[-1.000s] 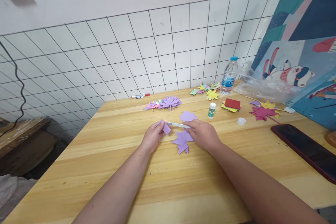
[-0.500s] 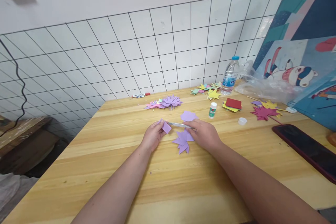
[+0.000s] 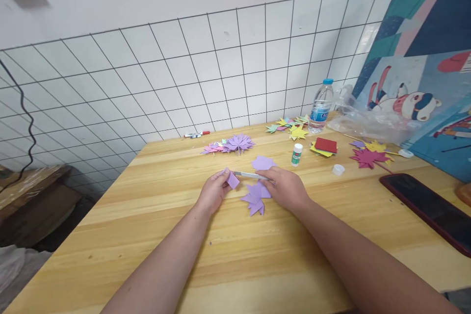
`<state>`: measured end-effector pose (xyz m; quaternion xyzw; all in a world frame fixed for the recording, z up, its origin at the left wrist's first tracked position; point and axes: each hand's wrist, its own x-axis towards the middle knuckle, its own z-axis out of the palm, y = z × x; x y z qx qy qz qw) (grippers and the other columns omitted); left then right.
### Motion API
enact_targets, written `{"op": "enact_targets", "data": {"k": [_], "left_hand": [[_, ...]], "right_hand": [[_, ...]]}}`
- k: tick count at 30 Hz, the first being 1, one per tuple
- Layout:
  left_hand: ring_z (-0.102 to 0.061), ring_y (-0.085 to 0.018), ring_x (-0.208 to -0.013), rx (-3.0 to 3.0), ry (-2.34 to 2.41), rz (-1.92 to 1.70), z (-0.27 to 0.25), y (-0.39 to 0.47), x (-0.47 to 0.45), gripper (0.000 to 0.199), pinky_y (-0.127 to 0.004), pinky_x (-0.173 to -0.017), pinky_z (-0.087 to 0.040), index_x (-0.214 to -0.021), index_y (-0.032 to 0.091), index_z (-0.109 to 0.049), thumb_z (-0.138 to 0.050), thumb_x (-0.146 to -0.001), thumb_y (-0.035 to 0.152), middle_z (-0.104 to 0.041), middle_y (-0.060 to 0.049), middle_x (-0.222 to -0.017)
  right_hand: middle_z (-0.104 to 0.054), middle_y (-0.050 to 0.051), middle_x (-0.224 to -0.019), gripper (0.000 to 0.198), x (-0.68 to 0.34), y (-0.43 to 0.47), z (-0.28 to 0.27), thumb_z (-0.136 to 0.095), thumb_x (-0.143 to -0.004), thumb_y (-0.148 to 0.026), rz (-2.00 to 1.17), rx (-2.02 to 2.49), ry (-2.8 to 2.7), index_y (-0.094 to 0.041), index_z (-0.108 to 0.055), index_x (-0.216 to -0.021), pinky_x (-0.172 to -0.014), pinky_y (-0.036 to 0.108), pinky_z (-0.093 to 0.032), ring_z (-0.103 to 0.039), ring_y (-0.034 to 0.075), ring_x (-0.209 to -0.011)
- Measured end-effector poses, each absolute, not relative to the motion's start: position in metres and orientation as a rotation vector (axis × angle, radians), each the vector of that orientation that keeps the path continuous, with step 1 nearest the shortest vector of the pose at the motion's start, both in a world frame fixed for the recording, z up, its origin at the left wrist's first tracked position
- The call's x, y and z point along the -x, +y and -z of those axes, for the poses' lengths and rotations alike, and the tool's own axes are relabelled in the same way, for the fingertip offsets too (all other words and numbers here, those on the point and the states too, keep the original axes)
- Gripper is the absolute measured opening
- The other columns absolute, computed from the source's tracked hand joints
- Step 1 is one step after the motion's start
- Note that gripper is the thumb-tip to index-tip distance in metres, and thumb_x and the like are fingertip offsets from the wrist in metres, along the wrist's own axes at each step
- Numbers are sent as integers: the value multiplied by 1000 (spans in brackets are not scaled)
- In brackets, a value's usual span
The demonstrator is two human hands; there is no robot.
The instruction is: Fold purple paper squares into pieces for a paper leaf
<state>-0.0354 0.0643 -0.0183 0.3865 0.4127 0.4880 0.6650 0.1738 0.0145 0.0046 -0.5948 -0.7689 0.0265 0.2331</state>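
White tiles (image 3: 165, 88) rise behind the wooden table (image 3: 158, 225). Pinched between the thumb and fingers of the left hand (image 3: 214, 191), the purple paper (image 3: 232, 180) looks light, thin and easily creased, best held by an edge clear of the blade. The right hand (image 3: 289, 187) curls round a slim blade (image 3: 247, 174) pointing at the paper; whether its tip touches is unclear. Just beside that hand's fingertips, toward the wearer, lies a spiky purple cutout (image 3: 253, 198).

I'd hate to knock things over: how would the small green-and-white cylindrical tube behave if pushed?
Standing on a narrow base, the small green-and-white cylindrical tube could tip if the nearby right hand bumped it. Once down, its round sides would probably let it roll on the flat wooden tabletop. It looks like hard plastic, so likely stiff.
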Motion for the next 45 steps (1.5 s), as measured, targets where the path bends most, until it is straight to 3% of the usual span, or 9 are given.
{"op": "enact_targets", "data": {"k": [20,31,45], "left_hand": [[-63,-17,-75,-843,897,-1122,19,63,33,23,-30,-76,-48,-78,12,-65,-71,-68,32,-67,-6,-75],[-61,-16,-66,-837,886,-1128,17,63,30,24,-30,-72,-49,-70,12,-64,-73,-64,34,-66,-5,-67],[-62,-15,-68,-844,888,-1138,20,65,31,24,-29,-71,-50,-75,11,-65,-69,-70,34,-65,-5,-67]], "right_hand": [[-66,0,-99,30,-176,15,-4,-46,-88,-32,-56,1632,-2106,-33,-58,-114,-71,24,-43,-60,16,-91],[-66,-1,-97,29,-177,15,-3,-44,-88,-32,-65,1607,-2146,-33,-59,-113,-68,25,-43,-61,16,-88],[-66,-1,-99,29,-177,15,-4,-45,-87,-31,-71,1625,-2184,-34,-59,-112,-68,25,-43,-61,17,-90]]}}
